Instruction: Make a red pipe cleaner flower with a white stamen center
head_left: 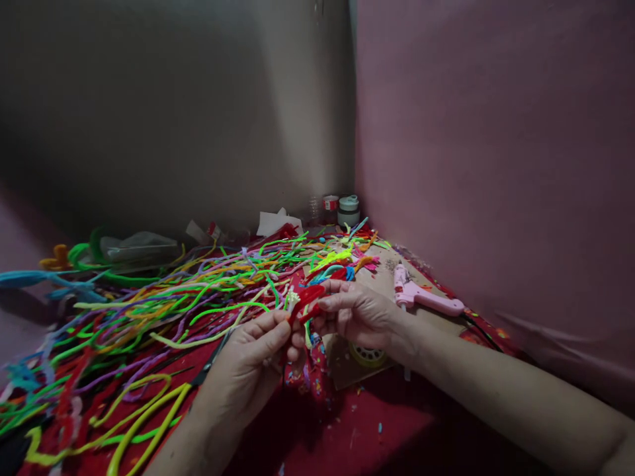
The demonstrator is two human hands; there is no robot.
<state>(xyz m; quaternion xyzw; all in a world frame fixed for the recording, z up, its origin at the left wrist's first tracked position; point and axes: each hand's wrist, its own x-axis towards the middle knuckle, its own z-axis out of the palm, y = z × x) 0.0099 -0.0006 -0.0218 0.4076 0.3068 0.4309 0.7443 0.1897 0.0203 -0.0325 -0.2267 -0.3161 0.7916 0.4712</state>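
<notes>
Between my two hands is a red pipe-cleaner flower (308,299) with a small cluster of pale, thread-like tips at its centre. My left hand (262,347) pinches its lower end between thumb and forefinger. The fingers of my right hand (353,311) close on a red looped petal at the other side. Part of the flower is hidden behind the fingertips. Just beyond my hands, a heap of coloured pipe cleaners (208,284) in green, purple, yellow and orange spreads to the left.
A pink glue gun (429,296) with a black cord lies on a cardboard sheet (381,284) at right. A yellow-rimmed spool (368,355) sits partly under my right wrist. Against the back wall stand a lidded jar (348,210) and white paper (278,223). The red cloth (342,423) carries small scraps.
</notes>
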